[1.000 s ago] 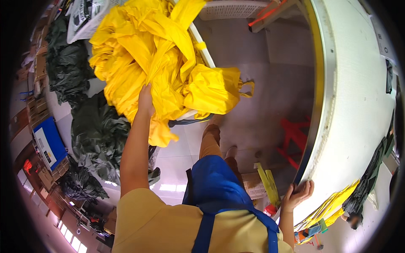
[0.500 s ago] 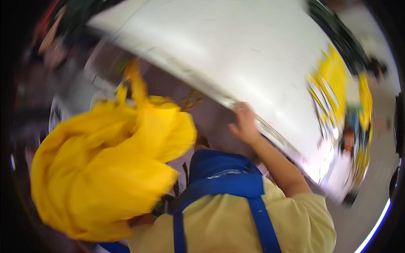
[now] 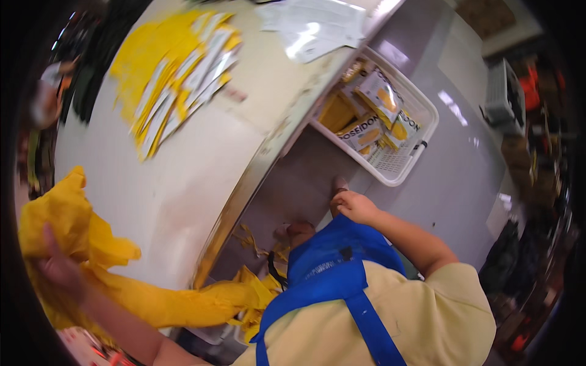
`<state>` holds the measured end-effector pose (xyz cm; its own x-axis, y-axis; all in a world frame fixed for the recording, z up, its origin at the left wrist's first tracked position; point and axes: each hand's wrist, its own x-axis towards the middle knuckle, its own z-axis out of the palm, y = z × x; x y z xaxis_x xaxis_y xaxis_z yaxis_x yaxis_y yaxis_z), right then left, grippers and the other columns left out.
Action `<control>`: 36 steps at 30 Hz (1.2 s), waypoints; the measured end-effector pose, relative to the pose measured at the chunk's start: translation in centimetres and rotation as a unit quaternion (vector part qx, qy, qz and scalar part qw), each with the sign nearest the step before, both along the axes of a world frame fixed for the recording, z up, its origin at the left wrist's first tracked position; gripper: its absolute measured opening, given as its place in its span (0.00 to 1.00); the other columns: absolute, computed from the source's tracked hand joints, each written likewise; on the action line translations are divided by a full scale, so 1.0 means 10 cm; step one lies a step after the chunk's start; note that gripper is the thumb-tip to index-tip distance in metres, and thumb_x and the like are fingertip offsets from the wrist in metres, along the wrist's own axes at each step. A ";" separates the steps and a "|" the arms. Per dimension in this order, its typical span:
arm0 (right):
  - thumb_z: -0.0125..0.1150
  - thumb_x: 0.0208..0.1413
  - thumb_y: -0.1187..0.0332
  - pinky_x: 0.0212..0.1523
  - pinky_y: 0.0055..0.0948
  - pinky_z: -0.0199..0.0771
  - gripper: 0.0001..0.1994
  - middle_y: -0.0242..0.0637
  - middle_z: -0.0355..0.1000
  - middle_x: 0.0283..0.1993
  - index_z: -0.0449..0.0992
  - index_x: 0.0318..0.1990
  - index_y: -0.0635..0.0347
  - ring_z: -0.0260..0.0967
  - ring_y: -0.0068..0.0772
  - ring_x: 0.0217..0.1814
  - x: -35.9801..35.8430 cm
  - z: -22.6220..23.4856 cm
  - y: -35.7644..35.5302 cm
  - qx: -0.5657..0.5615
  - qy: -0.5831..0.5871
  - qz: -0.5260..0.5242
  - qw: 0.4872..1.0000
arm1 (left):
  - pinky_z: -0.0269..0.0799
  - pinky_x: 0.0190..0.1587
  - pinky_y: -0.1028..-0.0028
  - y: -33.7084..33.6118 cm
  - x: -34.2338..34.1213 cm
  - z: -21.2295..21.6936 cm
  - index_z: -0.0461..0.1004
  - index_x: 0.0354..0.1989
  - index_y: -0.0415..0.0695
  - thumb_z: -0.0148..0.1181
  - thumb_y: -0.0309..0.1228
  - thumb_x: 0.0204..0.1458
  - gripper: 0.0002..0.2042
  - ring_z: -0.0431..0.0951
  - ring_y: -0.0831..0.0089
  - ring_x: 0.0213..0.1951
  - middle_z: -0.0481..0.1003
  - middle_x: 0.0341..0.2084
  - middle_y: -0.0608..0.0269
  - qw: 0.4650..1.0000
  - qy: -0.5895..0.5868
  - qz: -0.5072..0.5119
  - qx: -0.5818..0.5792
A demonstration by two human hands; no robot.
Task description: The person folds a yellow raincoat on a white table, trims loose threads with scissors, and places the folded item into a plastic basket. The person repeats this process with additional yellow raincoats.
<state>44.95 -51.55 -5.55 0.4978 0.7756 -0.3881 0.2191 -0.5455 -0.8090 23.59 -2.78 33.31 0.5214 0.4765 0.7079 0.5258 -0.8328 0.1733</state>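
Presently, the yellow fabric is located at the near left, partly over the table, its length trailing right past the corner. The left hand is set against it, thumb raised; owing to blur, closure and grip cannot be told. Fabric handling is judged to be in hand; clearance of the trailing length from the table corner is called for. Farther off, yellow-and-white packs are fanned out. The right hand is loosely curled before the blue apron; whether the apron is pinched cannot be told. Beyond, printed pouches are contained in a white basket. At far right, dark contents are held by a grey crate.
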 end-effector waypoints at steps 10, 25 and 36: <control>0.57 0.55 0.58 0.43 0.26 0.70 0.18 0.34 0.72 0.39 0.71 0.47 0.62 0.70 0.28 0.39 1.50 -2.46 -1.48 -0.045 0.279 -0.473 0.835 | 0.59 0.61 0.64 -1.32 2.15 -3.61 0.50 0.60 0.33 0.54 0.27 0.56 0.27 0.64 0.60 0.56 0.59 0.59 0.49 0.897 -0.121 0.060 -0.420; 0.61 0.53 0.47 0.61 0.37 0.61 0.35 0.46 0.61 0.58 0.59 0.60 0.60 0.60 0.45 0.59 4.14 -4.48 -0.46 0.374 0.411 -0.776 0.298 | 0.62 0.55 0.63 -2.07 2.63 -3.86 0.48 0.54 0.29 0.48 0.33 0.59 0.23 0.65 0.59 0.52 0.59 0.54 0.39 0.887 0.084 0.196 -0.409; 0.61 0.56 0.68 0.56 0.54 0.67 0.22 0.43 0.65 0.55 0.62 0.57 0.57 0.64 0.47 0.56 4.19 -4.53 -0.51 0.382 0.356 -0.807 0.275 | 0.59 0.58 0.63 -2.05 2.66 -3.86 0.46 0.56 0.28 0.47 0.33 0.59 0.25 0.63 0.58 0.54 0.56 0.56 0.39 0.885 0.128 0.212 -0.394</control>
